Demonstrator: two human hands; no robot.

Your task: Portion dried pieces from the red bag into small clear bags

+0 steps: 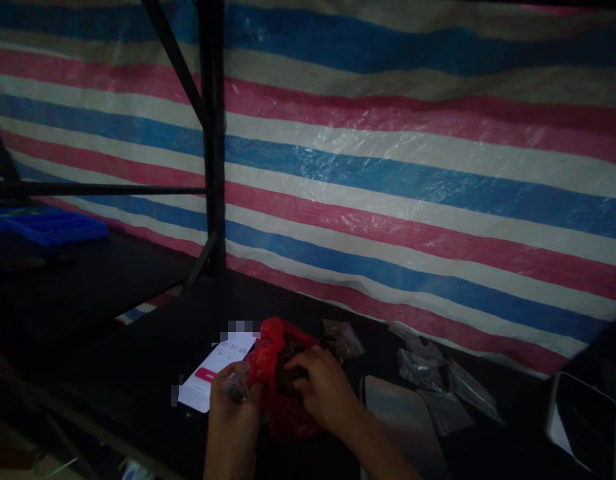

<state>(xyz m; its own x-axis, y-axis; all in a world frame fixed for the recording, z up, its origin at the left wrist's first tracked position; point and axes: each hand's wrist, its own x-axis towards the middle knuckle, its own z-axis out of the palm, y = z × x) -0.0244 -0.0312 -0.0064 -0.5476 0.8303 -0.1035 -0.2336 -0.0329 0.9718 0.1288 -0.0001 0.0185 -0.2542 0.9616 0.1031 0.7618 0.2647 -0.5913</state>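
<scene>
– How do the hands sit?
– The left hand (234,415) has its fingers closed round a bit of clear plastic (237,385), against the red bag (269,367). The right hand (331,393) dips into that bag's mouth, fingers curled over dark contents (292,349); I can't tell whether they grip any.
– And the bag itself?
– Between both hands, on the black counter (153,373). Call it the clock's centre: a silvery panel (403,420) lies at four o'clock, a lit phone (213,367) at nine, clear packets (471,390) at three, a brownish packet (344,340) at two.
– Farther off?
– A blue tray (61,227) at ten, a black post (215,147) at eleven, and the striped sheet (388,187) behind, across twelve.
</scene>
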